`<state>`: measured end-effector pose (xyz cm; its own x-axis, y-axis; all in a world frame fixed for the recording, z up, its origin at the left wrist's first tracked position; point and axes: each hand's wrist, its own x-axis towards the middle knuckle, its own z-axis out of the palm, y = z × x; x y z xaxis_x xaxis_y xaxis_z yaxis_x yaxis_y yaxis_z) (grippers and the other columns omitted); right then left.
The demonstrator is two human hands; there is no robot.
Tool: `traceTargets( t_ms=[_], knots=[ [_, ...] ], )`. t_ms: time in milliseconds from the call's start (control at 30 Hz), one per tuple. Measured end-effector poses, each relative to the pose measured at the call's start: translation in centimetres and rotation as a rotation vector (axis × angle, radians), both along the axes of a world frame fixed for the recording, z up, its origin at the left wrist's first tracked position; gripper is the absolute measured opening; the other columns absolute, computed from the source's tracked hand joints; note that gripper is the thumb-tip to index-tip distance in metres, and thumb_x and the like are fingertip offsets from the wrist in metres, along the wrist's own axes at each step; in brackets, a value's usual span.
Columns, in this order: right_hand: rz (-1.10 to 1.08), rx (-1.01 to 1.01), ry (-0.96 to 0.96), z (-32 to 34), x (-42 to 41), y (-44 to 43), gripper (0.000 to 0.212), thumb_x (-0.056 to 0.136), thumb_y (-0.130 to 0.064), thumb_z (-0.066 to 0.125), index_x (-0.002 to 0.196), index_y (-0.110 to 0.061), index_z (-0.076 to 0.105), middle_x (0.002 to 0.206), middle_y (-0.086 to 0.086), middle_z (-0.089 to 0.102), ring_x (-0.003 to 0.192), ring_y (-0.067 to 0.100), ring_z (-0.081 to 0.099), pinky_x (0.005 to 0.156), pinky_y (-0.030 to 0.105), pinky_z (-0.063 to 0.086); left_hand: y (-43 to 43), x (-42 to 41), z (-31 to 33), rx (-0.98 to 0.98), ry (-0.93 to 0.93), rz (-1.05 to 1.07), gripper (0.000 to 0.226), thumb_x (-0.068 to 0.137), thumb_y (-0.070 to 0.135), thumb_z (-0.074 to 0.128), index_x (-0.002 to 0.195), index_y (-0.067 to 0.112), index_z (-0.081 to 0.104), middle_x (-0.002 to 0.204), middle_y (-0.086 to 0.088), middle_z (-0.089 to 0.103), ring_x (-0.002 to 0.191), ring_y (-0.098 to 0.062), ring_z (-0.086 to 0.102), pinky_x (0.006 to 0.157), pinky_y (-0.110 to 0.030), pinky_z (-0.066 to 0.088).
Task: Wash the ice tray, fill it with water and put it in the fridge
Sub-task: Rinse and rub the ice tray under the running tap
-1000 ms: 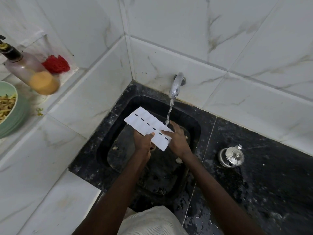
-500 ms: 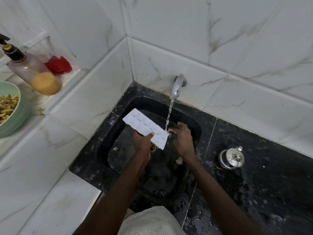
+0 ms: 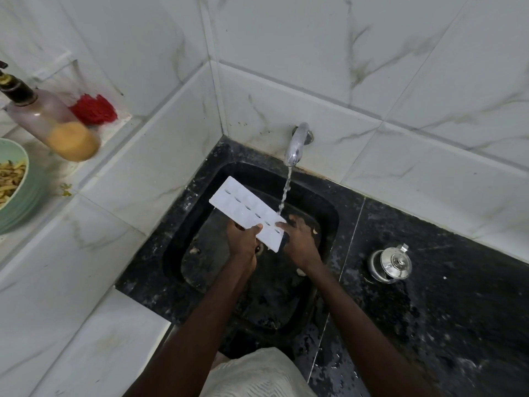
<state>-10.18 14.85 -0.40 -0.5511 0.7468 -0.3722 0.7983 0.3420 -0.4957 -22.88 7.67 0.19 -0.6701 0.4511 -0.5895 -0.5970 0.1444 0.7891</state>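
A white ice tray [image 3: 246,211] is held tilted over the black sink [image 3: 323,213], underside up, with small dark slots showing. My left hand [image 3: 243,240] grips its near long edge, thumb laid across the top. My right hand [image 3: 299,239] holds the tray's right end, a fingertip on the top and the rest behind it. Water runs from the chrome tap [image 3: 297,144] and lands on the tray's right part near my right hand.
A steel lidded pot [image 3: 390,263] stands on the black wet counter [image 3: 443,310] to the right. On the white tiled ledge at the left are a soap pump bottle [image 3: 51,124], a red scrubber [image 3: 93,109] and a green bowl [image 3: 17,193] of food scraps.
The tray has tipped a little, its underside slots showing again. My right hand has come back onto the tray's right end under the water stream. The left hand keeps its grip.
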Motion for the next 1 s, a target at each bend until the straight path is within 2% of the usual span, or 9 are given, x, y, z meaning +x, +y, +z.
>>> traceTargets(
  t_ms=[133, 233, 333, 433, 533, 633, 733, 867, 1000],
  knots=[
    [0.008, -0.034, 0.093, -0.2, 0.1, -0.2, 0.058, 0.091, 0.0, 0.068, 0.145, -0.021, 0.061, 0.167, 0.01, 0.026, 0.15, 0.034, 0.029, 0.122, 0.049, 0.036, -0.3, -0.5, -0.1, 0.007, 0.014, 0.038, 0.053, 0.083, -0.018, 0.072, 0.125, 0.014, 0.062, 0.13, -0.013, 0.071, 0.11, -0.03, 0.072, 0.095, -0.051, 0.06],
    [-0.072, 0.04, 0.118, 0.1, 0.8, 0.3, 0.05, 0.09, -0.003, 0.068, 0.132, -0.03, 0.071, 0.165, 0.008, 0.031, 0.15, 0.033, 0.032, 0.12, 0.053, 0.038, -0.7, -0.8, -0.1, 0.02, 0.001, 0.041, 0.057, 0.084, -0.019, 0.07, 0.133, 0.008, 0.059, 0.134, -0.015, 0.069, 0.114, -0.033, 0.071, 0.096, -0.053, 0.059],
    [-0.044, 0.079, -0.005, 0.4, 0.6, 0.5, 0.056, 0.09, -0.01, 0.069, 0.143, -0.027, 0.061, 0.169, 0.01, 0.019, 0.152, 0.037, 0.026, 0.122, 0.057, 0.032, -0.7, -0.1, 0.1, 0.023, -0.017, 0.026, 0.058, 0.086, -0.02, 0.068, 0.137, 0.006, 0.057, 0.136, -0.016, 0.067, 0.113, -0.032, 0.071, 0.094, -0.05, 0.061],
    [0.041, 0.021, 0.04, 0.7, 0.2, 0.3, 0.065, 0.09, -0.006, 0.07, 0.151, -0.025, 0.054, 0.172, 0.009, 0.011, 0.156, 0.037, 0.018, 0.124, 0.056, 0.029, -0.6, -0.2, 0.4, 0.038, -0.013, 0.029, 0.059, 0.087, -0.019, 0.068, 0.14, 0.005, 0.056, 0.137, -0.015, 0.067, 0.113, -0.03, 0.07, 0.087, -0.042, 0.063],
    [0.04, 0.01, 0.125, 0.7, 1.1, 0.4, 0.073, 0.082, 0.013, 0.058, 0.141, -0.03, 0.064, 0.17, 0.006, 0.018, 0.154, 0.033, 0.021, 0.122, 0.054, 0.034, -1.0, -1.2, 0.5, 0.057, -0.003, 0.043, 0.061, 0.086, -0.018, 0.069, 0.141, 0.003, 0.056, 0.136, -0.015, 0.068, 0.117, -0.033, 0.07, 0.091, -0.047, 0.062],
    [-0.043, 0.122, 0.1, 0.8, 1.3, 0.7, 0.061, 0.084, 0.008, 0.062, 0.13, -0.03, 0.072, 0.165, 0.006, 0.028, 0.149, 0.032, 0.032, 0.118, 0.054, 0.039, -1.2, -0.7, 0.6, 0.056, -0.036, 0.046, 0.059, 0.086, -0.02, 0.067, 0.14, 0.002, 0.056, 0.137, -0.018, 0.067, 0.118, -0.036, 0.069, 0.096, -0.053, 0.059],
    [-0.001, 0.129, 0.034, 0.9, 0.8, 0.7, 0.063, 0.087, -0.001, 0.067, 0.145, -0.024, 0.06, 0.169, 0.009, 0.019, 0.149, 0.036, 0.03, 0.117, 0.056, 0.04, -0.8, -0.1, 0.6, 0.08, -0.065, 0.025, 0.06, 0.087, -0.02, 0.066, 0.142, 0.002, 0.055, 0.138, -0.017, 0.066, 0.12, -0.038, 0.068, 0.1, -0.059, 0.056],
    [0.078, 0.026, 0.142, 0.7, 1.5, 0.3, 0.074, 0.082, 0.014, 0.059, 0.145, -0.025, 0.062, 0.169, 0.006, 0.024, 0.151, 0.031, 0.027, 0.121, 0.049, 0.037, -1.1, -1.6, 0.5, 0.074, -0.045, 0.007, 0.062, 0.087, -0.018, 0.067, 0.143, 0.006, 0.054, 0.138, -0.015, 0.067, 0.12, -0.035, 0.068, 0.101, -0.059, 0.056],
    [-0.061, 0.016, 0.286, 0.7, 2.0, 0.0, 0.054, 0.09, 0.001, 0.065, 0.141, -0.017, 0.065, 0.161, 0.005, 0.041, 0.148, 0.025, 0.038, 0.123, 0.046, 0.036, -1.6, -1.8, 0.2, 0.059, -0.047, 0.03, 0.062, 0.088, -0.019, 0.065, 0.144, 0.003, 0.053, 0.139, -0.018, 0.065, 0.123, -0.038, 0.066, 0.104, -0.061, 0.053]
  ],
)
